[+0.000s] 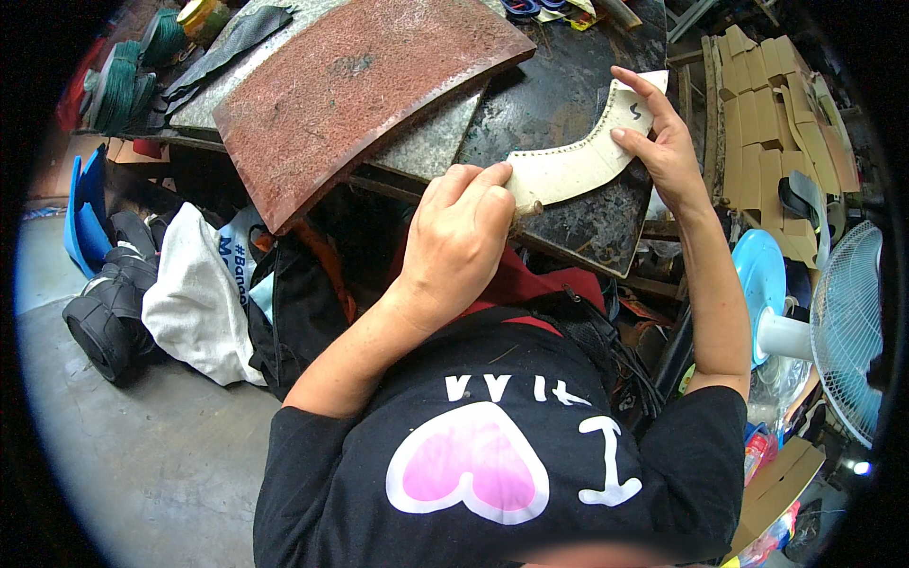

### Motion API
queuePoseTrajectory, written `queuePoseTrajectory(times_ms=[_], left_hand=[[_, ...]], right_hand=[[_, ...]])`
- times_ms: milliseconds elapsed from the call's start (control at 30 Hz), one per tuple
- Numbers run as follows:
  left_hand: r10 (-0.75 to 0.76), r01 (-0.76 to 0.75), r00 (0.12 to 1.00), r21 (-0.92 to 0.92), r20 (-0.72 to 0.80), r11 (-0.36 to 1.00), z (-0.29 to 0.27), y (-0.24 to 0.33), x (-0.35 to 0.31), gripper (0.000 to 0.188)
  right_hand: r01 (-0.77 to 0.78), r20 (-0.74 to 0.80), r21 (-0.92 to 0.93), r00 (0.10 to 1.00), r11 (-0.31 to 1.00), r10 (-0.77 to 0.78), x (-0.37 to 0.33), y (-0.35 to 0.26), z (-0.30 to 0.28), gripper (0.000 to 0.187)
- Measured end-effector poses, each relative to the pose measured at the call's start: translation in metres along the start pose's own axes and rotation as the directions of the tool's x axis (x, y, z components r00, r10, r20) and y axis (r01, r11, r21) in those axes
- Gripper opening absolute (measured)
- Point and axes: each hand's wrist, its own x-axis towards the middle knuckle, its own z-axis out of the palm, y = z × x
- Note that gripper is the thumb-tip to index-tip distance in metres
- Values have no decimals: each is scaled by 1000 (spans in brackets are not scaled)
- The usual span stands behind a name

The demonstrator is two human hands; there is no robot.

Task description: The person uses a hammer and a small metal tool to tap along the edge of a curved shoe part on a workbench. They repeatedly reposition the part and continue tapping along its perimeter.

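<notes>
A curved cream-coloured piece (571,170) with a dark mark at its right end is held up over the black tabletop. A row of small holes or stitches runs along its inner curved edge. My left hand (461,222) has its fingers closed on the left end, where a small tan tuft or knob shows below the fingers. At the other end, my right hand (666,142) holds the piece with the thumb on its face and the index finger stretched along its upper edge. The right hand's other fingers are partly hidden behind the piece.
A thick reddish-brown board (365,90) lies across the left of the black worktable (568,237). Green twine spools (118,85) stand at the far left. Folded cardboard boxes (757,142) and a fan (847,331) are on the right. Bags (204,293) sit on the floor at left.
</notes>
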Motion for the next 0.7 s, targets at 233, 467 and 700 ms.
queuePoseTrajectory(times_ms=[233,467,700], left_hand=[[34,-43,997,134,71,990,-3,5,10,17],[72,-79,967,18,246,997,2,4,30,12],[199,-217,963,81,184,973,9,0,34,14]], right_hand=[[6,12,29,1000,1000,-6,1,-1,2,62],[-59,46,-14,997,998,60,0,0,-2,62],[-14,-16,-9,1000,1000,14,5,-2,-3,68]])
